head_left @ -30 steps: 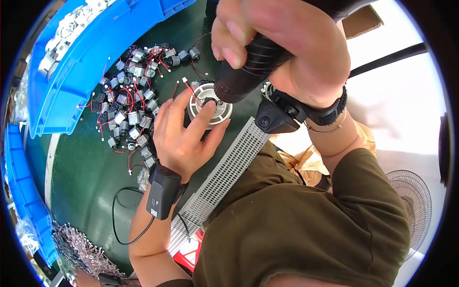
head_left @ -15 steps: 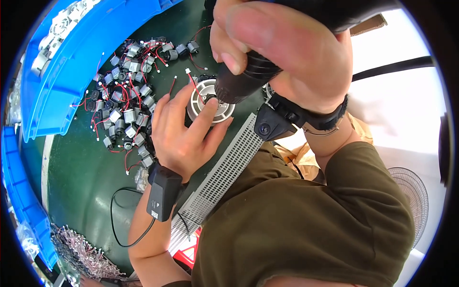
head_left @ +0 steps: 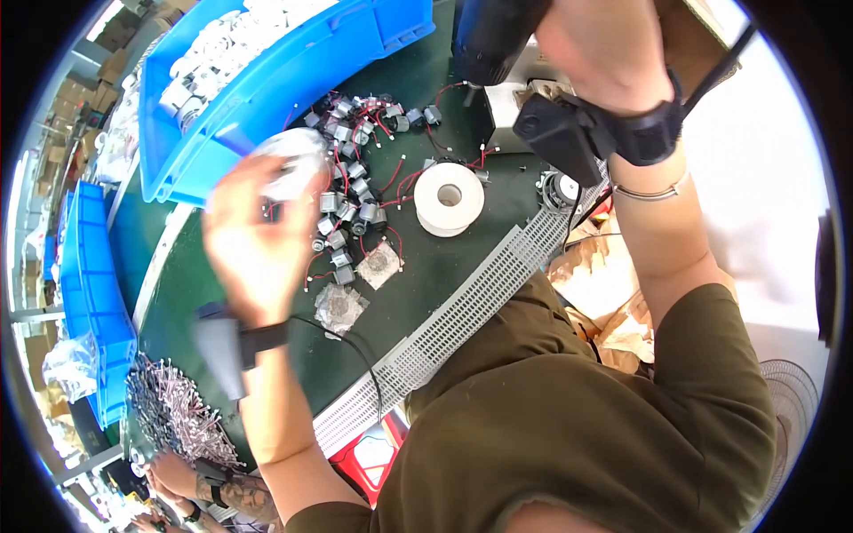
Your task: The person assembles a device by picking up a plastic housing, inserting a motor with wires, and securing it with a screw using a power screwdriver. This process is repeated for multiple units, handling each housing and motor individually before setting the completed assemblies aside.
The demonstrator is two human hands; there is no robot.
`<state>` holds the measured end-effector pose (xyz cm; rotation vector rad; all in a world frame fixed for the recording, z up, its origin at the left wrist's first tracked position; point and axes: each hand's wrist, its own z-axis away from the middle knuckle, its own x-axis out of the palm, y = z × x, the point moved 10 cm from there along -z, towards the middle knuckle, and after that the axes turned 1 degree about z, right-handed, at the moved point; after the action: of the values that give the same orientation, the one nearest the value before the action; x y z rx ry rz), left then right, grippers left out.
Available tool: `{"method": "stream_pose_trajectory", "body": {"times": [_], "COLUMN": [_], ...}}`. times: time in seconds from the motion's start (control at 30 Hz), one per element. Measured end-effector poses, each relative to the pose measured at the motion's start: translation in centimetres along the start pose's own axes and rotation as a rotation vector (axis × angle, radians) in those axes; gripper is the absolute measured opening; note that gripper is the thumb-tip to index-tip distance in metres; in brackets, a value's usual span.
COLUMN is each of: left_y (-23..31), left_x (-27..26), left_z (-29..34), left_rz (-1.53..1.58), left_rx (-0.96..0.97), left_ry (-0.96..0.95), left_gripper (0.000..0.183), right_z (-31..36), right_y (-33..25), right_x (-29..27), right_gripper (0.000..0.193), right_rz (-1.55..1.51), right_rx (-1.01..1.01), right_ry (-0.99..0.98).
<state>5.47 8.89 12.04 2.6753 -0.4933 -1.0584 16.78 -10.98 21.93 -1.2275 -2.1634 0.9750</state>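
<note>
Left hand (head_left: pixel 253 240) lifted above the counter (head_left: pixel 418 284), grip closed round a blurred pale part (head_left: pixel 293 164) near the blue bin (head_left: pixel 267 89); right hand (head_left: pixel 613 53) clasps the driver (head_left: pixel 489 35). Steady that swing.

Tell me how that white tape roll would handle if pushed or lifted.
The tape roll lies flat on the green table, so it would probably slide rather than roll. Its open core suggests an easy grip. It looks light and stiff.

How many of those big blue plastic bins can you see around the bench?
2. One blue bin lies at the top left, behind the pile of small motors; the other blue bin runs down the left edge. More may be hidden.
</note>
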Motion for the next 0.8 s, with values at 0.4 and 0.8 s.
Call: {"method": "stream_pose_trajectory", "body": {"times": [0.4,0.8], "left_y": [-7.3,-6.2], "left_x": [-4.2,3.9], "left_z": [0.8,-2.9], "left_rz": [-0.593,0.467], "left_rx": [0.029,-0.296], "left_ry": [0.144,-0.201], "left_gripper": [0.03,0.012], "right_z": [0.6,4.2], "right_y": [5.0,9.1], "right_x": [-0.5,7.6], "right_gripper": [0.018,0.047], "right_rz": [0.281,0.544], "right_rx": [0.122,-0.037], "right_ry": [0.115,-0.407]}}
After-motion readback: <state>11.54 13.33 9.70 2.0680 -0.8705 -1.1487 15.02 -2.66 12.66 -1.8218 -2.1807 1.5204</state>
